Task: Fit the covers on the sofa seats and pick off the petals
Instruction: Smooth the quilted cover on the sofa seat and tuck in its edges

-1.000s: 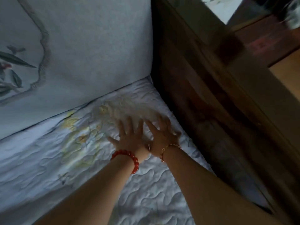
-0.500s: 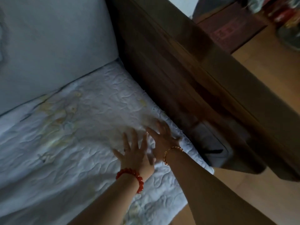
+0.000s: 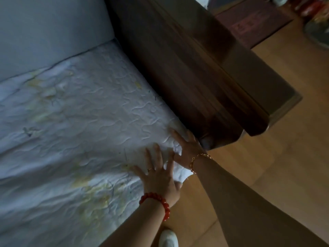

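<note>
Left hand [image 3: 158, 177] and right hand [image 3: 187, 148], both flat with fingers spread, gripping nothing, press the quilted cover [image 3: 80, 131] at the seat's front corner beside the wooden armrest [image 3: 195, 77].

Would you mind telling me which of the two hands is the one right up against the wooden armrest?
The right hand, with the thin gold chain bracelet, presses the cover beside the armrest. The left hand, with red beads, lies further from it.

The white shoe [image 3: 168, 237] is cut off by the bottom edge; the cluttered far corner [image 3: 313, 13] is blurred beyond telling
</note>
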A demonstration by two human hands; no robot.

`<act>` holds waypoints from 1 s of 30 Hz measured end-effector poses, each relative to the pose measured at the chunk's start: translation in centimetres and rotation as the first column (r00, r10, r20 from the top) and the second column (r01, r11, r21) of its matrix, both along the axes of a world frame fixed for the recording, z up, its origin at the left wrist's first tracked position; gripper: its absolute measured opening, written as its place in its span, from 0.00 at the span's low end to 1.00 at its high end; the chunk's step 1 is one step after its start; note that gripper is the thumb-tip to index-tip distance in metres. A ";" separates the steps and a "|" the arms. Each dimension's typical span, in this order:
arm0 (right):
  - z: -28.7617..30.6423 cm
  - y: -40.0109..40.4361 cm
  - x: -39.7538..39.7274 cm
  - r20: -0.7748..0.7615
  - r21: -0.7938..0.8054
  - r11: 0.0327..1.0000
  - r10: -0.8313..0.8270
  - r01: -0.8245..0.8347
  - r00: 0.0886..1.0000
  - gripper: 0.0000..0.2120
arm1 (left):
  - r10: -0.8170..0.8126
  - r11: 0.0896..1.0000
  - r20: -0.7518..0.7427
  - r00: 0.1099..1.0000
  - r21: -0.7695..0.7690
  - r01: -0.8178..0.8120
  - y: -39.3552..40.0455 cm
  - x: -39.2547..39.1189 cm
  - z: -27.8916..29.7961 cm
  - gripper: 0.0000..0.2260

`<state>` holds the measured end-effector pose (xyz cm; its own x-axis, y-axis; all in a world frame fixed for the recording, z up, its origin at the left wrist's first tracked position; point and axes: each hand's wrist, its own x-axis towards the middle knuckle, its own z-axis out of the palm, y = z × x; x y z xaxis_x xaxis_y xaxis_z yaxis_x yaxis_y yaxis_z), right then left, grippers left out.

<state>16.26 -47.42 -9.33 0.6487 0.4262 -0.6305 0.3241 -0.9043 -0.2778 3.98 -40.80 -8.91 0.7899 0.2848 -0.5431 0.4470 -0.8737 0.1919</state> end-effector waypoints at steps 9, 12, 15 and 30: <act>2.5 3.8 -3.6 0.304 -0.172 0.985 0.079 -0.026 0.949 0.32 | -0.104 0.994 0.052 0.993 0.022 0.103 5.2 -5.5 0.8 0.36; 2.3 5.3 -6.3 0.508 0.021 0.962 0.226 -0.274 0.831 0.26 | -0.039 0.996 0.138 0.990 0.086 0.028 8.5 -8.2 1.2 0.34; 2.4 8.1 -9.9 0.527 0.100 0.822 0.434 -0.560 0.730 0.23 | -0.047 0.991 0.307 0.951 0.130 0.007 12.1 -11.4 1.7 0.29; 3.3 20.9 -22.4 -0.228 -0.119 0.505 0.824 -0.855 0.519 0.15 | -0.137 0.982 -0.024 0.990 -0.134 0.132 23.5 -27.0 3.0 0.17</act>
